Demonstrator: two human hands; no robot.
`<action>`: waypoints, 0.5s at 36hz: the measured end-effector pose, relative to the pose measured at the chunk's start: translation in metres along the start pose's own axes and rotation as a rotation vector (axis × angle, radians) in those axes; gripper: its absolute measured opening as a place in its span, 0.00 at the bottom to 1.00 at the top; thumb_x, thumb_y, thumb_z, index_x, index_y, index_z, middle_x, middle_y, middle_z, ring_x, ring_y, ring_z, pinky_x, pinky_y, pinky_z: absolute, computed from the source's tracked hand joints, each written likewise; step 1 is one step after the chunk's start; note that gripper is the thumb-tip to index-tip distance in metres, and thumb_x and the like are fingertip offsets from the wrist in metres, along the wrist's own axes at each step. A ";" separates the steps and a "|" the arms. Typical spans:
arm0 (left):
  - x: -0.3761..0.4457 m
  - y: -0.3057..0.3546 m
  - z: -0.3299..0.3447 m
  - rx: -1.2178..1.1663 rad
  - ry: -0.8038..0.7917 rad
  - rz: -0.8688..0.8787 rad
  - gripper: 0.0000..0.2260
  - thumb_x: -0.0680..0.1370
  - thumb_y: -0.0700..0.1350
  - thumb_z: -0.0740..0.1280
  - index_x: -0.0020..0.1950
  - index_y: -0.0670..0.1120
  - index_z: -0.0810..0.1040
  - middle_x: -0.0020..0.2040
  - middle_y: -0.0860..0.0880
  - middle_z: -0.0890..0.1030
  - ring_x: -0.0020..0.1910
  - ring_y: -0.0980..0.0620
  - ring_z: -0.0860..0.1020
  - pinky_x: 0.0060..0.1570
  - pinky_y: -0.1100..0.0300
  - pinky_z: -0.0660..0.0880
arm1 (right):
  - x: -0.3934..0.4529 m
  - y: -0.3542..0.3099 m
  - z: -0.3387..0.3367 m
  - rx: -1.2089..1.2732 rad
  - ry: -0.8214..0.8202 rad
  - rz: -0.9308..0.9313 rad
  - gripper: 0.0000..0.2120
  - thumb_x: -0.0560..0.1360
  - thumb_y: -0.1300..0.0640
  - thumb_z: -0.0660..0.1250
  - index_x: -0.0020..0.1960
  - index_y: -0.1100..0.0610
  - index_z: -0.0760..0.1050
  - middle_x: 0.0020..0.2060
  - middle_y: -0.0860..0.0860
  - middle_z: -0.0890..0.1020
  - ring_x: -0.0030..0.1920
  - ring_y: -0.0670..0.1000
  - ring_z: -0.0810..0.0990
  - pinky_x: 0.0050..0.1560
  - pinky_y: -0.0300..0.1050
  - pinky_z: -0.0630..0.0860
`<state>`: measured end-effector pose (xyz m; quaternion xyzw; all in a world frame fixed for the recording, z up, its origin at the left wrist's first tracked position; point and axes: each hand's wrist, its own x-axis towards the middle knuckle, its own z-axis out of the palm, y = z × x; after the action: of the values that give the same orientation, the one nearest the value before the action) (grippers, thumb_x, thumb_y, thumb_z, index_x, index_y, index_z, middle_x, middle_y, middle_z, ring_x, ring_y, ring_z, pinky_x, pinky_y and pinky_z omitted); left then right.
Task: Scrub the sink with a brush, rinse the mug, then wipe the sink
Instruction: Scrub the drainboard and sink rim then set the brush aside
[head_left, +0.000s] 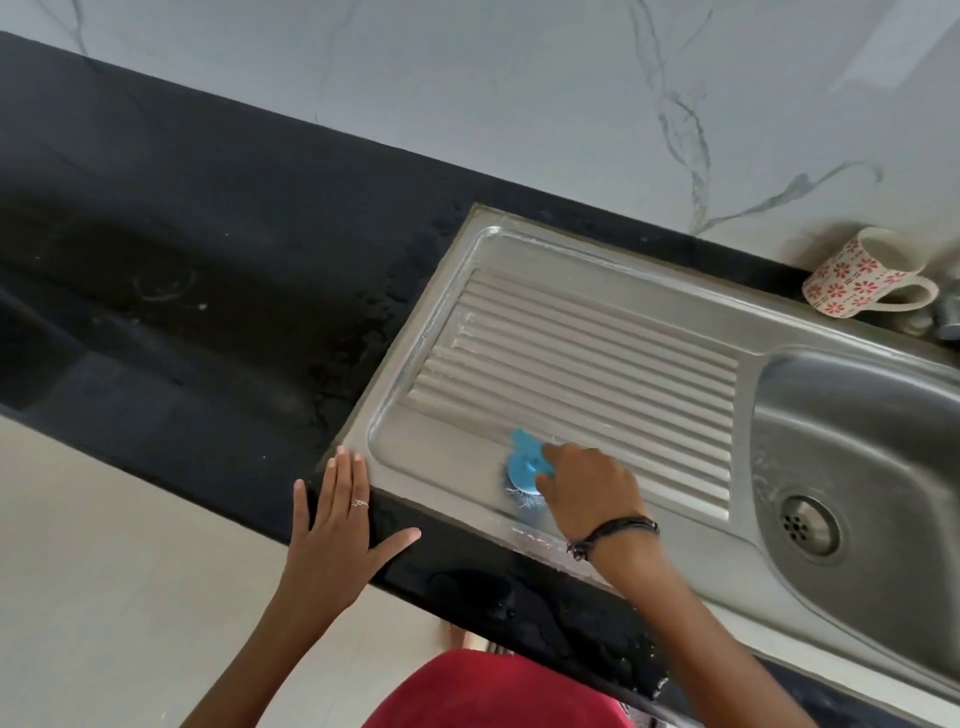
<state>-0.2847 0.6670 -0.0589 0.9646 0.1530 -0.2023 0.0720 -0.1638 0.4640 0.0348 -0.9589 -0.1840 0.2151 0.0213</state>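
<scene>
Right hand grips the round blue plastic brush on the steel sink's ribbed drainboard; unscrubbed ribs lie beyond. Left hand lies flat on the black bench; the floral mug waits far right.

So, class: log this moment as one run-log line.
step: scrubbing | right hand: grips blue brush on drainboard | left hand: flat on counter

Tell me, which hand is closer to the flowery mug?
Right. The right hand grips the blue brush on the draining board, below the mug. The left hand rests on the black counter, farther away.
</scene>
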 end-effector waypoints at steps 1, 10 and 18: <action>0.000 0.000 0.000 0.000 0.000 -0.001 0.45 0.75 0.71 0.41 0.67 0.33 0.69 0.65 0.35 0.73 0.63 0.37 0.73 0.59 0.37 0.65 | 0.004 -0.006 0.001 0.020 -0.003 -0.008 0.13 0.80 0.57 0.54 0.62 0.54 0.70 0.54 0.53 0.79 0.54 0.55 0.78 0.46 0.43 0.69; 0.002 0.005 -0.003 0.020 -0.001 -0.050 0.45 0.75 0.71 0.40 0.67 0.34 0.70 0.65 0.36 0.74 0.63 0.39 0.74 0.59 0.41 0.65 | 0.068 -0.105 0.008 0.161 0.089 -0.242 0.14 0.80 0.57 0.55 0.63 0.58 0.70 0.53 0.58 0.80 0.52 0.58 0.78 0.43 0.46 0.71; -0.012 0.029 -0.006 -0.064 0.091 -0.006 0.30 0.80 0.60 0.46 0.74 0.40 0.61 0.73 0.43 0.65 0.72 0.46 0.64 0.67 0.43 0.62 | 0.011 -0.020 0.019 0.164 -0.046 -0.219 0.19 0.80 0.51 0.54 0.71 0.49 0.63 0.60 0.55 0.77 0.59 0.57 0.76 0.55 0.48 0.72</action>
<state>-0.2839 0.6376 -0.0460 0.9695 0.1654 -0.1536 0.0952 -0.1691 0.4856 0.0149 -0.9230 -0.2697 0.2475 0.1186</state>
